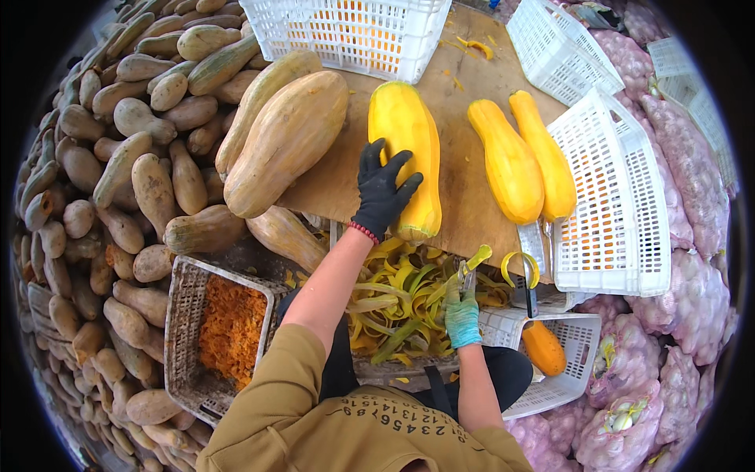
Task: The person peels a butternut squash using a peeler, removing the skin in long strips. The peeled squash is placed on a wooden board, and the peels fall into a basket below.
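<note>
My left hand [382, 187], in a black glove with a red bead bracelet at the wrist, rests spread on a peeled yellow squash [416, 159] lying lengthwise on the wooden board [460, 159]. Below the board's front edge, my right hand [462, 312], in a green-blue glove, grips a peeler [466, 277] with a strip of peel on it. Two more peeled squashes [510, 165] lie to the right. Unpeeled squashes [289, 138] lie at the board's left. Yellow-green peels [407, 295] are heaped between my knees. A knife [530, 289] juts over the board's right front edge, a peel curl around it.
A large pile of unpeeled squashes [135, 177] fills the left side. A crate [177, 330] holds orange pulp [233, 327]. White plastic crates [613, 200] stand right of the board and another [348, 29] behind it. Pink mesh sacks [684, 295] are stacked at right.
</note>
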Motion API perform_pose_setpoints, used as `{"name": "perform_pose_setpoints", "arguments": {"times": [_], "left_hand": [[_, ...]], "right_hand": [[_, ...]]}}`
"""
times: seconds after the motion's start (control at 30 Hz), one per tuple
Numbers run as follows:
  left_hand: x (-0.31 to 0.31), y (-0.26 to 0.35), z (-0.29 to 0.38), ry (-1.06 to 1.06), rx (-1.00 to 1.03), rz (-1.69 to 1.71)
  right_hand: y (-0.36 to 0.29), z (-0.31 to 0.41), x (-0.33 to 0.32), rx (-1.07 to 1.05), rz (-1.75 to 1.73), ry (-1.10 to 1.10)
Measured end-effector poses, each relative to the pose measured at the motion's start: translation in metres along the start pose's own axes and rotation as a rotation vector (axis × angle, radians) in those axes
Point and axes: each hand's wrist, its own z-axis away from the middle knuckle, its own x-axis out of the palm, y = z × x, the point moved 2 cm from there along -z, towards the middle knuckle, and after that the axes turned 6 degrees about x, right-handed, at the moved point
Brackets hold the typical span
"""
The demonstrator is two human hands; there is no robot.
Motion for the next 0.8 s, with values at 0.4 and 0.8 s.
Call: {"name": "perform_pose_setpoints", "arguments": {"times": [0.4, 0.8], "left_hand": [[0.066, 0.044, -0.071, -0.779, 0.293, -0.63], [0.071, 0.042, -0.077, -0.779, 0.276, -0.677]], "right_hand": [[-0.067, -0.01, 0.02, -0.438, 0.78, 0.264], [0.011, 0.018, 0.021, -0.497, 0.726, 0.294]]}}
